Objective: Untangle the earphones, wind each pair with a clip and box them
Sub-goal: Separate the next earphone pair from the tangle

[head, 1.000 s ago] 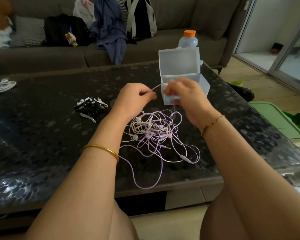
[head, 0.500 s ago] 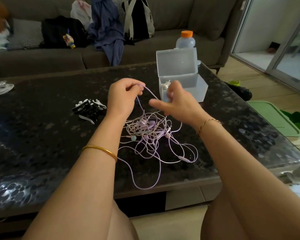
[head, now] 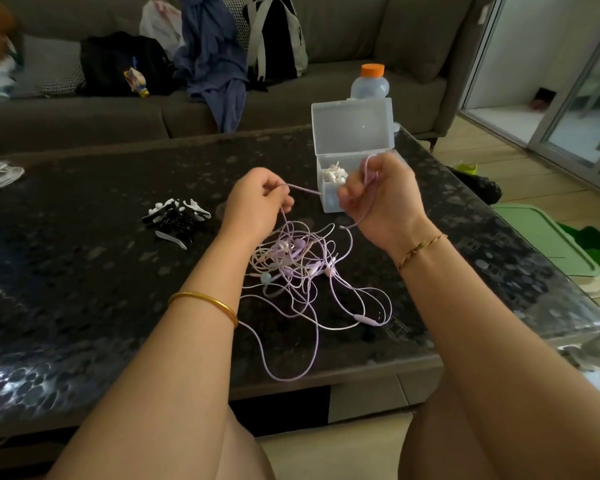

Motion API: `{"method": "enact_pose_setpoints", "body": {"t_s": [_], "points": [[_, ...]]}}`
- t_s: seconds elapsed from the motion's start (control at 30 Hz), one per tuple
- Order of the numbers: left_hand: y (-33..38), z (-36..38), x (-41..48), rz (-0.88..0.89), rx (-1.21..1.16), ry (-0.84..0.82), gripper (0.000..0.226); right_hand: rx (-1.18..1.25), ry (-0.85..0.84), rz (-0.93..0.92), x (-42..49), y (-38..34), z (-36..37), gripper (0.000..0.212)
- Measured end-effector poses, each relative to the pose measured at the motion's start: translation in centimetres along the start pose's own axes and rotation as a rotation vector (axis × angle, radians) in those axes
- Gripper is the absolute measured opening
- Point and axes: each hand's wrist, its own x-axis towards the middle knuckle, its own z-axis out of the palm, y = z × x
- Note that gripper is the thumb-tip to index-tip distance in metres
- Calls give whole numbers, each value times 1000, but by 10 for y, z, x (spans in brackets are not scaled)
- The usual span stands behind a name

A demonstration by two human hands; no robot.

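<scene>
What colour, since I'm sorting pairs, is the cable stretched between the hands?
Pale purple; the cable shows best in the head view.

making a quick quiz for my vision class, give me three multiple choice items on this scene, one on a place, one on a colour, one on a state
1. Where does the heap of clips lie?
A. in the person's lap
B. on the table, left of the left hand
C. on the sofa

2. What colour is the bottle cap?
A. blue
B. green
C. orange

3. What is the right hand doing?
A. lying flat on the tabletop
B. gripping a purple cable
C. resting in the lap

Answers:
1 B, the black and white clips sit on the dark tabletop beside that hand.
2 C, the cap on the pale bottle is plainly orange.
3 B, its fingers curl round the cable, which runs across to the left hand.
</scene>
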Motion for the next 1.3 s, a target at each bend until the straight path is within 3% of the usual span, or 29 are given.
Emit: {"method": "enact_pose_setpoints", "body": {"t_s": [0.07, 0.17, 0.2, 0.3, 0.4, 0.53, 0.63, 0.7, 0.8, 0.9, 1.03, 1.1, 1.13, 1.2, 1.27, 1.3], "points": [[6, 0, -3, 82, -33, -21, 7, -289, 0, -2, -1, 0, 3, 14], [11, -3, -3, 236, -50, 44, 8, -1146, -22, -213, -4, 4, 7, 7], [11, -4, -2, 277, -45, 72, 9, -1258, -67, -242, -6, 5, 9, 12], [9, -8, -3, 272, -20, 114, 8, -1027, -118, -208, -11, -2, 8, 25], [8, -12, -7, 181, 31, 13, 9, -830, 127, -217, -3, -12, -2, 25], [14, -4, -15, 115, 61, -299, 17, -1186, 503, -291, 14, -20, -32, 22], [17, 9, -17, 88, 39, -468, 28, -1503, 655, -292, 11, -30, -44, 30], [16, 17, -16, 103, 162, -508, 40, -1757, 699, -231, 6, -34, -48, 31], [12, 23, -17, 150, 547, -529, 46, -1999, 608, -12, 0, -33, -58, 31], [10, 26, -21, 169, 771, -565, 41, -2042, 355, 235, -3, -27, -71, 33], [6, 25, -19, 82, 865, -496, 42, -1845, 142, 282, -7, -28, -68, 54], [4, 23, -18, 56, 857, -463, 40, -1661, 96, 313, -10, -28, -62, 51], [3, 22, -17, 48, 839, -455, 40, -1666, 104, 308, -11, -26, -60, 45], [-1, 20, -16, 29, 779, -436, 40, -1976, 178, 236, -13, -20, -58, 42], [-4, 19, -16, 18, 717, -408, 40, -2255, 250, -30, -15, -11, -53, 37], [-5, 19, -16, 23, 704, -395, 40, -2233, 227, -198, -16, -7, -47, 30]]}}
